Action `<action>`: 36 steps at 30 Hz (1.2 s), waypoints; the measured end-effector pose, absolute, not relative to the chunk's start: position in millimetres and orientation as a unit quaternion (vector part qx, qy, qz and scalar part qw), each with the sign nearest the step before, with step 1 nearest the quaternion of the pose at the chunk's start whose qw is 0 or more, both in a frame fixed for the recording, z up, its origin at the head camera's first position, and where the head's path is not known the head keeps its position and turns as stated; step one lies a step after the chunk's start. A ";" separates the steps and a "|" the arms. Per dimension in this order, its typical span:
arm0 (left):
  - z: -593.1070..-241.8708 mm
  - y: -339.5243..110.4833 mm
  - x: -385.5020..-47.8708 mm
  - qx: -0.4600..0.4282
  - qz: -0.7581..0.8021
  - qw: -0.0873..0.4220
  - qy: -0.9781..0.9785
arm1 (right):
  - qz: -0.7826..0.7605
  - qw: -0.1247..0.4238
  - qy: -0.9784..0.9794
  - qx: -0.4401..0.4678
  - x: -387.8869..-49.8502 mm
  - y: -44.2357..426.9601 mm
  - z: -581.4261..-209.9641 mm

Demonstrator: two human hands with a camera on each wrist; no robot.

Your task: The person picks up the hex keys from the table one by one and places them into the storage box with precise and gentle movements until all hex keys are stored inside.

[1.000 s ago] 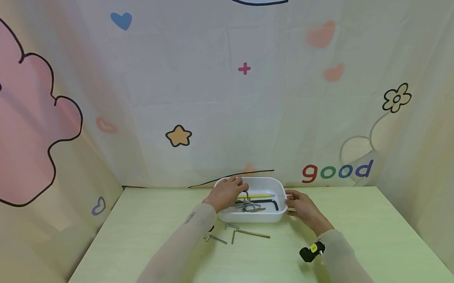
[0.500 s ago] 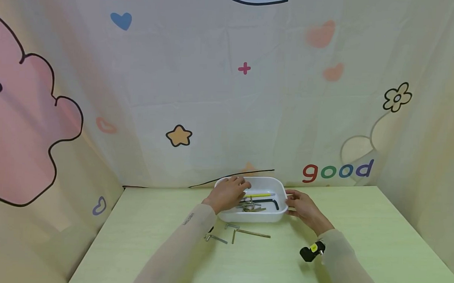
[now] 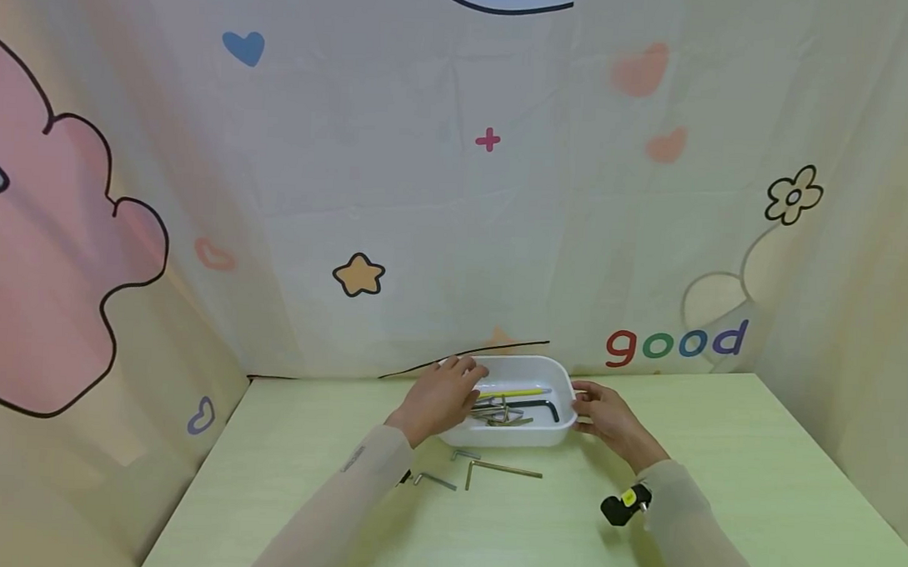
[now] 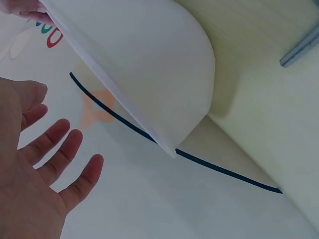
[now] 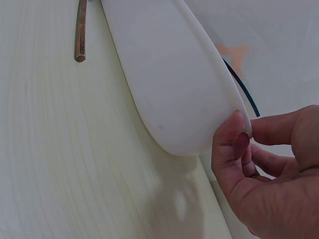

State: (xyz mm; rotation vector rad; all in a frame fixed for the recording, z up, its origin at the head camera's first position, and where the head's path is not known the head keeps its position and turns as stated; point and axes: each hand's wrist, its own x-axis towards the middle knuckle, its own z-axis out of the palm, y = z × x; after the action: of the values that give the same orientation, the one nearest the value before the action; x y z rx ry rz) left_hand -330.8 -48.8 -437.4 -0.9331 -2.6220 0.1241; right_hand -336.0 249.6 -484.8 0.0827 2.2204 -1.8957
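At the right end of the white tray (image 3: 504, 436), the person's right hand (image 3: 605, 416) is pinching the rim between thumb and fingers. By the left end, the left hand (image 3: 436, 400) is hovering just off the rim, its fingers loosely spread. Between the hands, the tray is resting on the table (image 3: 717, 493) near its back edge. Inside, a yellow pen (image 3: 521, 393) is lying behind a black hex key (image 3: 551, 405); small metal hex keys (image 3: 498, 414) are lying in a tangle nearer the front. Before the tray, a brass-coloured hex key (image 3: 503, 468) is lying beside a grey hex key (image 3: 438, 481) and a shorter grey key (image 3: 466, 454). Behind, a printed cloth (image 3: 427, 191) is hanging, showing "good" in coloured letters.
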 end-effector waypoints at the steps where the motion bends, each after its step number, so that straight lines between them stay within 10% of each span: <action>1: -437.2 -49.8 -328.4 -0.331 0.048 0.181 -0.925 | -0.645 0.110 0.756 0.028 -335.8 249.5 -484.9; 36: -472.3 -97.2 -268.6 -0.374 0.075 0.184 -0.906 | -0.638 0.114 0.761 0.038 -336.3 249.1 -484.4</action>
State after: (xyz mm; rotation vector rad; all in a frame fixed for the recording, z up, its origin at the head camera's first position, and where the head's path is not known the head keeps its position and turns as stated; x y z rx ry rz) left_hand -268.6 -97.2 -472.3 -1.0540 -2.5549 0.2114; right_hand -336.3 249.1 -484.4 0.1109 2.2307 -1.8713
